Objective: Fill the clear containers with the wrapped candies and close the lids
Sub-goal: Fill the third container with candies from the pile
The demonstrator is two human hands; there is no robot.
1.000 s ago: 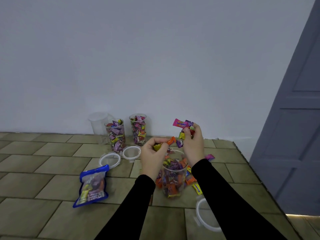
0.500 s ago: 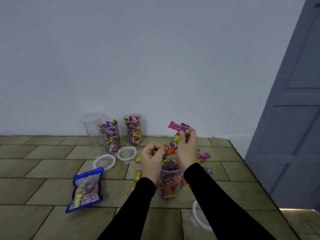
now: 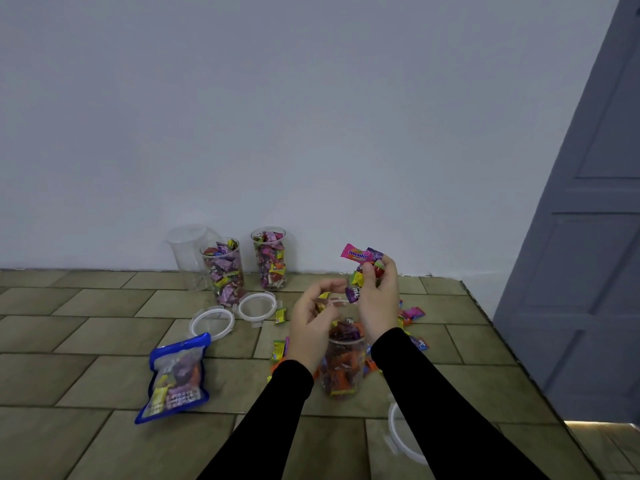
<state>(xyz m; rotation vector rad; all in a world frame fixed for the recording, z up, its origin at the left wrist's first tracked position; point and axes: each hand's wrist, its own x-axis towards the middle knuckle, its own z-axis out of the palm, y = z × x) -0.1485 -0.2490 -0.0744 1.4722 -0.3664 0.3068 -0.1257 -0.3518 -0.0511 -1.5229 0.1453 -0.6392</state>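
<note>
The clear container (image 3: 342,362) you are filling stands upright on the tiled floor (image 3: 86,341) between your forearms, long axis vertical, open mouth up and just below both hands. It already looks nearly full of wrapped candies, so the step in hand seems to be topping it off.

Your right hand (image 3: 379,299) has its grip clenched round a bunch of wrapped candies (image 3: 360,268), and a pink one sticks out sideways at the top, long axis roughly level and pointing left. Your left hand (image 3: 311,323) curls its fingers over the mouth; a yellow wrapper shows at the fingertips, but I cannot tell whether it is held or only behind them.

Feed the candies from the right hand a few at a time, straight down over the mouth, and keep the left hand low at the rim to guide them in. Loose candies (image 3: 412,313) lie scattered on the floor around the base; collect those next. Leave room under the rim, in my judgement, or the lid (image 3: 398,431) lying near your right forearm will not seat.

Two more filled containers (image 3: 223,271) stand by the wall with lids off.
</note>
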